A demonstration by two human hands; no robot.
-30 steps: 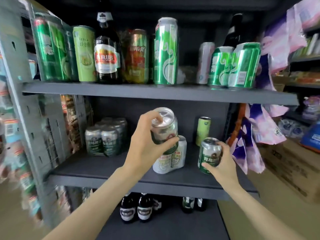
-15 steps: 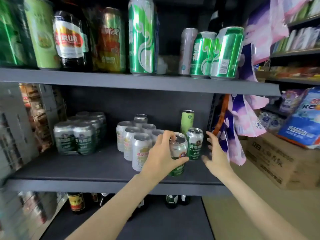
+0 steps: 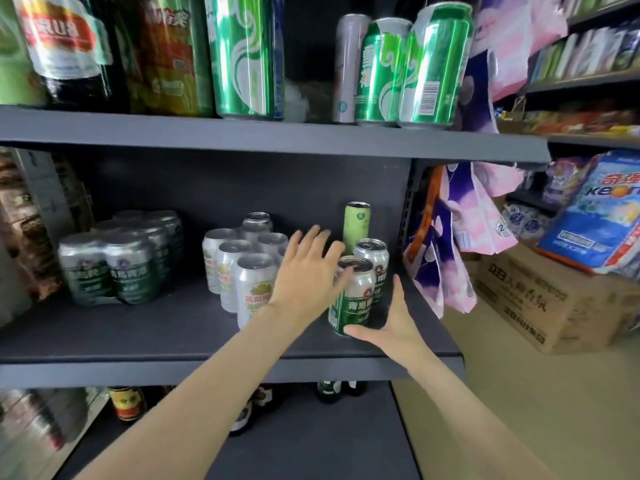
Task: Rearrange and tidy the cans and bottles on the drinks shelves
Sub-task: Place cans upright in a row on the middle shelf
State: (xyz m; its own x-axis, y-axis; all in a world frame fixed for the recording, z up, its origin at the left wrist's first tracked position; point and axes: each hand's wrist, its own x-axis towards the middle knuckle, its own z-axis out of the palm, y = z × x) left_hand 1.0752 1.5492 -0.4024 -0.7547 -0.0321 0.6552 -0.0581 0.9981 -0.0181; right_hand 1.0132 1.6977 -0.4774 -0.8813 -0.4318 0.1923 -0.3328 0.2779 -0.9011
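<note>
A green-and-silver beer can stands near the front right of the middle shelf. A second matching can stands right behind it, and a slim pale-green can rises at the back. My left hand is spread with straight fingers just left of the front can, fingertips at its rim. My right hand lies open on the shelf, thumb at the can's base and fingers up its right side. Several silver cans with yellow labels cluster to the left of my left hand.
A shrink-wrapped pack of dark green cans sits at the shelf's left. The upper shelf holds tall green cans, a red-gold can and a dark bottle. Bottles stand below. Hanging pink-purple packs and a cardboard box lie right.
My left hand set the front green can down on the shelf and let go, its fingers now spread. My right hand moved in to the can's base. The camera came closer.
</note>
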